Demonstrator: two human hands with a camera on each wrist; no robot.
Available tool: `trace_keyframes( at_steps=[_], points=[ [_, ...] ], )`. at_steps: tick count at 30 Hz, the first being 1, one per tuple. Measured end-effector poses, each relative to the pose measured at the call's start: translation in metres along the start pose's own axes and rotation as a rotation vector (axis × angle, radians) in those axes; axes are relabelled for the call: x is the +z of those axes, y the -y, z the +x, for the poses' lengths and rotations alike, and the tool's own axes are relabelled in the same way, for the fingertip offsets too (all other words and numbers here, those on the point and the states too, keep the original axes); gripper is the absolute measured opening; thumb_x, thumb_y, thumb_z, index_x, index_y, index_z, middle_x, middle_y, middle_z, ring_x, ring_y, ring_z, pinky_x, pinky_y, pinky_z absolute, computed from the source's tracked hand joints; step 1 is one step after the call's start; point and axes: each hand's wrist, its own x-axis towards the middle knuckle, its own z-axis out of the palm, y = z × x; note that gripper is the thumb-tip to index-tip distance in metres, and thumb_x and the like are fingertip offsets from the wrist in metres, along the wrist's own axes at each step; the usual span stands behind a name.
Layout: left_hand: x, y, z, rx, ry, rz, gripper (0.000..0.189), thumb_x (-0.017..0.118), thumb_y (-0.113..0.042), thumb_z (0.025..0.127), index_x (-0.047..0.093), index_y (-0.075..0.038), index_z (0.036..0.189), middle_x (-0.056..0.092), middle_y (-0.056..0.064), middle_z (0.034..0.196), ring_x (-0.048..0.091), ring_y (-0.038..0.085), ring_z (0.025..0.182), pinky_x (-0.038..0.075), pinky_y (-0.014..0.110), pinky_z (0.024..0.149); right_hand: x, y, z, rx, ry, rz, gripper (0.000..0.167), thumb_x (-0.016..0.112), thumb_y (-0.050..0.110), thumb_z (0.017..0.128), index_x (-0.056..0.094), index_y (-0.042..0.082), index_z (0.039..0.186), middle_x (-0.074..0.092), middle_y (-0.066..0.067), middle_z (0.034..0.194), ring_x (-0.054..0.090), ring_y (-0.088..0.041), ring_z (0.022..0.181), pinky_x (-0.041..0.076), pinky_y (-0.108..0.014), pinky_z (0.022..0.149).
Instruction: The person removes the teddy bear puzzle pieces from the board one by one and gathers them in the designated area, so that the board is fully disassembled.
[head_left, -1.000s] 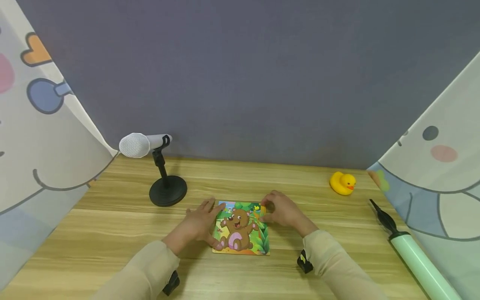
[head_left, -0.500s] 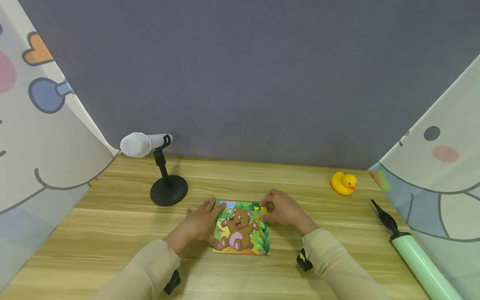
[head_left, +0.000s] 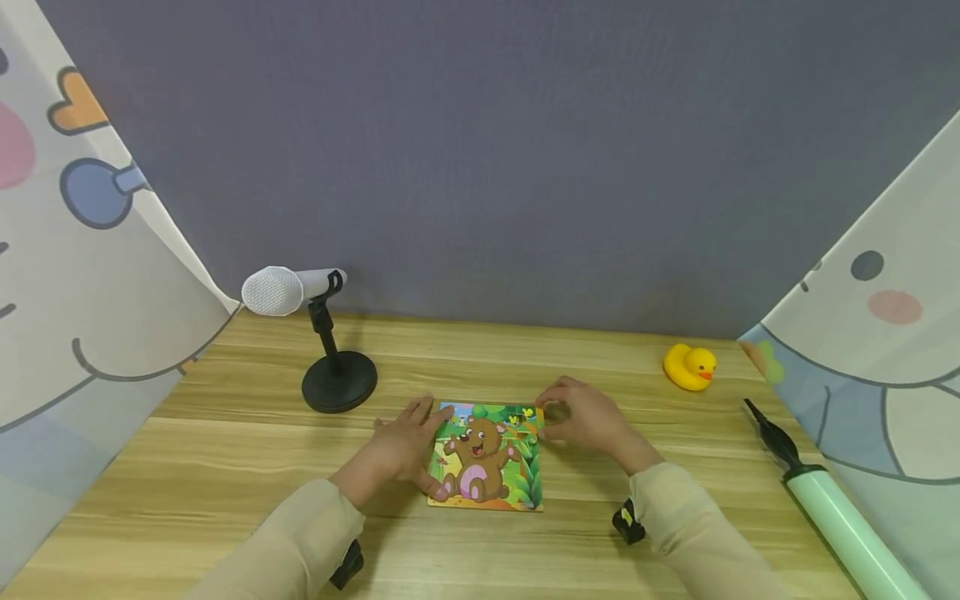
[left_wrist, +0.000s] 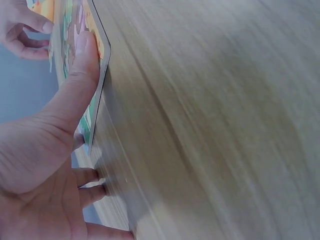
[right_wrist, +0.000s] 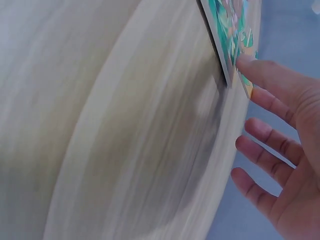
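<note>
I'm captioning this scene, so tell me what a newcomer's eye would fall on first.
Probably the colourful bear puzzle on the table: the left hand rests on its left side, and the right hand pinches a piece at its back right corner. Next, likely the yellow duck at the back right and the white microphone on its black stand at the back left.

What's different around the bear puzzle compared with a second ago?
The right hand has moved to the right, drawing the pinched corner piece outward so it juts slightly past the bear puzzle's right edge. The left hand still rests at the puzzle's left side; the microphone, duck and pump stayed put.
</note>
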Motion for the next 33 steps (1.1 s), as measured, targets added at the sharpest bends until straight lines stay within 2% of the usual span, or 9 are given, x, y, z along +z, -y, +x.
trace_keyframes(
  at_steps=[11, 17, 25, 33],
  points=[
    [-0.001, -0.001, -0.001, -0.007, 0.006, 0.008, 0.124, 0.094, -0.049, 0.061, 0.031, -0.01, 0.16, 0.018, 0.026, 0.165, 0.022, 0.046, 0.15, 0.026, 0.082, 0.101, -0.015, -0.032, -0.018, -0.039, -0.022, 0.023, 0.039, 0.088, 0.03, 0.08, 0.075, 0.015, 0.113, 0.066, -0.005, 0.111, 0.064, -0.028, 0.098, 0.054, -0.05, 0.084],
    [-0.001, -0.001, -0.002, -0.007, 0.003, -0.002, 0.124, 0.094, -0.048, 0.061, 0.031, -0.01, 0.16, 0.018, 0.026, 0.165, 0.022, 0.045, 0.15, 0.026, 0.082, 0.101, -0.022, -0.047, -0.028, -0.018, -0.019, 0.041, 0.038, 0.088, 0.029, 0.08, 0.074, 0.014, 0.113, 0.066, -0.006, 0.111, 0.063, -0.029, 0.099, 0.054, -0.049, 0.082],
    [-0.001, -0.002, -0.002, -0.002, 0.0, 0.001, 0.124, 0.094, -0.048, 0.061, 0.031, -0.009, 0.16, 0.018, 0.026, 0.165, 0.021, 0.045, 0.15, 0.025, 0.082, 0.102, -0.025, -0.063, -0.036, 0.008, -0.005, 0.052, 0.038, 0.088, 0.025, 0.08, 0.074, 0.01, 0.112, 0.065, -0.006, 0.106, 0.059, -0.023, 0.09, 0.049, -0.039, 0.074],
    [-0.001, -0.002, -0.002, -0.006, -0.004, -0.005, 0.123, 0.094, -0.048, 0.061, 0.031, -0.009, 0.16, 0.018, 0.026, 0.165, 0.021, 0.045, 0.151, 0.025, 0.082, 0.102, -0.024, -0.073, -0.04, 0.008, 0.008, 0.07, 0.038, 0.088, 0.025, 0.08, 0.073, 0.007, 0.11, 0.066, -0.008, 0.104, 0.062, -0.024, 0.091, 0.053, -0.043, 0.079]
  ],
)
